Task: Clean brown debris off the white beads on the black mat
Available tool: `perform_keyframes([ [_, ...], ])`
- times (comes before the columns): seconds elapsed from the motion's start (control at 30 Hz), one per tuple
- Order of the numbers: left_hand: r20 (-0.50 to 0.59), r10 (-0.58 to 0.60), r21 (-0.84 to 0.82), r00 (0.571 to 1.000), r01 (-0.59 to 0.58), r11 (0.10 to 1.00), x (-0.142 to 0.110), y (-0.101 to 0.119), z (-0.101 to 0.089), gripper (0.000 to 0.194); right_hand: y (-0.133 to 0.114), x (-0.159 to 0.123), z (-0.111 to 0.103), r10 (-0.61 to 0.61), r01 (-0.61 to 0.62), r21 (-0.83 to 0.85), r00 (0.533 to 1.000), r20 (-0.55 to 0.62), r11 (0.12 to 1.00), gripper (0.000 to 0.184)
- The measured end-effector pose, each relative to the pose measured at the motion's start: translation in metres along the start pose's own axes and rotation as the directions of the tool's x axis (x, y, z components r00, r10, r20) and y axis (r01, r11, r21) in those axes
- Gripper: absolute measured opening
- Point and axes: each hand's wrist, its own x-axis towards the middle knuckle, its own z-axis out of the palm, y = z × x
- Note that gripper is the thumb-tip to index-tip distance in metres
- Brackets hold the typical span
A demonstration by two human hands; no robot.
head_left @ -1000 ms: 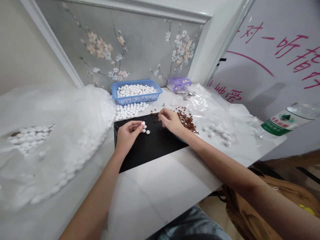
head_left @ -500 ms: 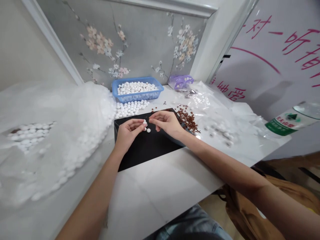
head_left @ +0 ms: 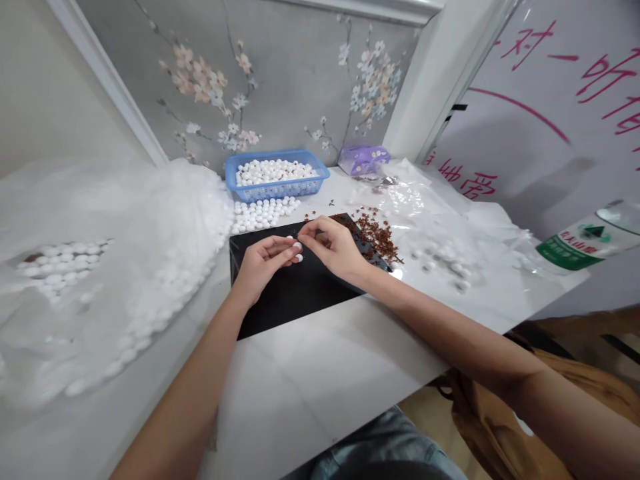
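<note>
My left hand (head_left: 263, 261) rests on a black board (head_left: 280, 307) with its fingertips curled around small white beads (head_left: 299, 252). My right hand (head_left: 330, 247) sits just beside it, its thumb and fingers pinched together close to the left fingertips. Anything in that pinch is too small to see. A scatter of dried reddish-brown bits (head_left: 375, 233) lies beyond my right hand, partly on the board's far corner.
A blue plastic basket (head_left: 275, 192) full of white beads stands at the back, with loose beads (head_left: 263, 213) in front of it. A large clear bag of white beads (head_left: 100, 267) lies to the left. Plastic sheeting (head_left: 420, 207) and a water bottle (head_left: 575, 247) lie to the right.
My hands have drawn closer together over the board. The left fingertips now cover the beads that lay apart on the board, and the view has shifted slightly.
</note>
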Motion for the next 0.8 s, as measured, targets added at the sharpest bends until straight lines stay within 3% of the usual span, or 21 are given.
perform_keyframes([
  [0.3,0.023,-0.037,-0.028,0.999,0.038,0.999,0.001,-0.002,0.000,0.028,0.012,-0.001,-0.002,-0.216,0.225,-0.171,0.974,0.066,0.959,0.007],
  [0.8,-0.009,-0.027,-0.065,1.000,0.026,0.998,0.003,-0.005,-0.002,0.027,0.011,-0.002,-0.002,-0.186,0.192,-0.200,0.981,0.047,0.961,0.007],
])
